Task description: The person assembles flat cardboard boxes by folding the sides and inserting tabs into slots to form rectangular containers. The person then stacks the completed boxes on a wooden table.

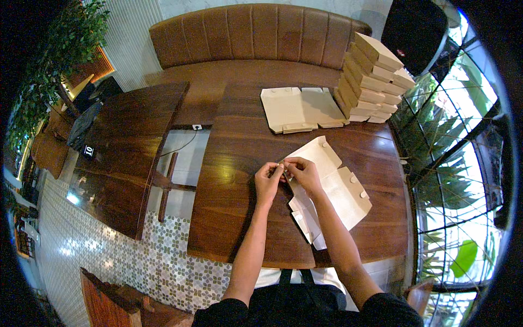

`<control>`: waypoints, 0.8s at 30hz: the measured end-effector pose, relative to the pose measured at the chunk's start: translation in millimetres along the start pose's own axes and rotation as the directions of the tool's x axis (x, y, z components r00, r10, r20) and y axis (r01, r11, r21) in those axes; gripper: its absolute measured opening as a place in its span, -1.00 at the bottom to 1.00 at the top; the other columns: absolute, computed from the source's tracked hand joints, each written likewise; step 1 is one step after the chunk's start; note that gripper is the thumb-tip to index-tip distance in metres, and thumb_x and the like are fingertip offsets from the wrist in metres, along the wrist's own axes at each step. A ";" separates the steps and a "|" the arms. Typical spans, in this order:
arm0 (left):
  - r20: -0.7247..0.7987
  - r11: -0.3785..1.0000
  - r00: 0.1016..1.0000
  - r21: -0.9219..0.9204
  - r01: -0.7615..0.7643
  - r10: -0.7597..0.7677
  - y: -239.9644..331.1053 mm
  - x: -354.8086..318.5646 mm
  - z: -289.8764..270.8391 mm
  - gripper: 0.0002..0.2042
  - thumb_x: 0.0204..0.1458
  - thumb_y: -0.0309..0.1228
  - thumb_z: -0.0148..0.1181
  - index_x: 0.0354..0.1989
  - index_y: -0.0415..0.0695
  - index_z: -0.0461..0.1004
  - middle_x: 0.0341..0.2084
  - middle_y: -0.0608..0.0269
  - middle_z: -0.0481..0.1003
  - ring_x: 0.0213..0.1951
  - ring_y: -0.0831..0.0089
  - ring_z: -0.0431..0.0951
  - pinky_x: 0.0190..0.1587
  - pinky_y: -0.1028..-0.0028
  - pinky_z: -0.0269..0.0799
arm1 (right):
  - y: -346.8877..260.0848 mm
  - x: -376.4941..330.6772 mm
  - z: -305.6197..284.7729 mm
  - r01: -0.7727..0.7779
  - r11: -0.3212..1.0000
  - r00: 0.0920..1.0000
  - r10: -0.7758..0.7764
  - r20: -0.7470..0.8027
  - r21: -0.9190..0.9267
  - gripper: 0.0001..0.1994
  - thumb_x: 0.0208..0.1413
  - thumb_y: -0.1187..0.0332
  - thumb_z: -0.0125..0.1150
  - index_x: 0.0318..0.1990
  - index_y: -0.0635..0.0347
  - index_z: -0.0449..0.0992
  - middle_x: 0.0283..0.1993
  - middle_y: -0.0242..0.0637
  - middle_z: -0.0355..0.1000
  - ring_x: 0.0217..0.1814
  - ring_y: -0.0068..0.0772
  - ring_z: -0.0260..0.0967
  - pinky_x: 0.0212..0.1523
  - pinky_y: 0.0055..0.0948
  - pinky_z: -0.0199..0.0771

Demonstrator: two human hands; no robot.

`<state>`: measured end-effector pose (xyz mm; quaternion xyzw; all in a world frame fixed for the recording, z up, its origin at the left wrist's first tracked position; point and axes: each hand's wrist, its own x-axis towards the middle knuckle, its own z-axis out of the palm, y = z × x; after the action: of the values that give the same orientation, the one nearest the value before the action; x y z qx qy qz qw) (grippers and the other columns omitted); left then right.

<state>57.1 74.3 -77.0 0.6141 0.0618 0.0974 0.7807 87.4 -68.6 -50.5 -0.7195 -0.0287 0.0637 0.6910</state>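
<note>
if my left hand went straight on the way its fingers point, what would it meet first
Most likely the right hand's fingers, just right of the left hand's tips, at the edge of the unfolded cardboard box; whether they already touch is unclear.

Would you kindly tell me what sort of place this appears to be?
Probably a café or restaurant: a curved brown banquette lines the wall, a number marker stands on the left-hand wooden table, and patterned tiles cover the floor.
</note>
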 end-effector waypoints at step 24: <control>0.004 0.944 0.983 0.278 -0.178 0.184 -2.5 -3.0 8.5 -0.67 0.19 -0.21 0.42 -0.32 -0.28 0.55 -0.50 0.21 0.59 -0.41 0.53 0.55 -0.30 0.43 0.49 | 3.0 6.1 -11.4 0.055 0.852 0.998 -0.055 0.015 -0.520 -0.76 0.29 0.31 0.24 -0.21 0.36 0.69 -0.36 -0.07 0.67 -0.35 -0.26 0.66 -0.24 -0.24 0.64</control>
<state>56.1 65.0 -77.4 0.7193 0.0265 0.1657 0.6741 94.7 -79.2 -53.4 -0.8783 -0.0653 0.0337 0.4724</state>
